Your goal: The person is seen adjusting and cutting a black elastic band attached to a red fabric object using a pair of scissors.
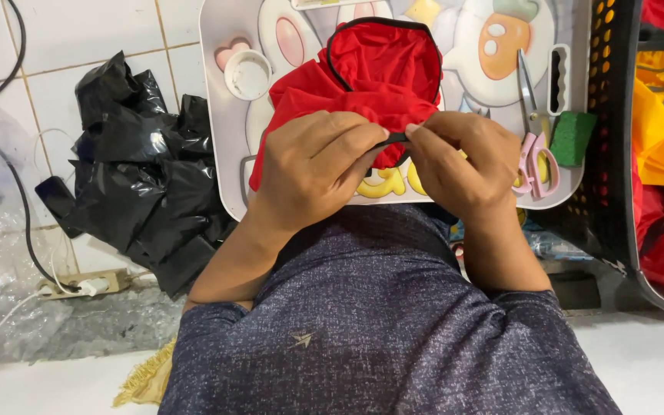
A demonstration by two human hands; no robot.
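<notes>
A red cloth garment (378, 73) with black trim lies bunched on a small white cartoon-printed table (220, 115). My left hand (313, 165) and my right hand (455, 161) meet at its near edge. Both pinch the black trim (395, 138) between thumb and fingers, knuckles almost touching. Pink-handled scissors (533, 134) lie to the right of my right hand, next to a green sponge block (572, 138).
A white round lid (248, 74) sits at the table's left. A crumpled black plastic bag (144, 173) lies on the tiled floor at left, with cables and clear plastic beyond. A black perforated basket (615, 115) holding yellow and red cloth stands at right.
</notes>
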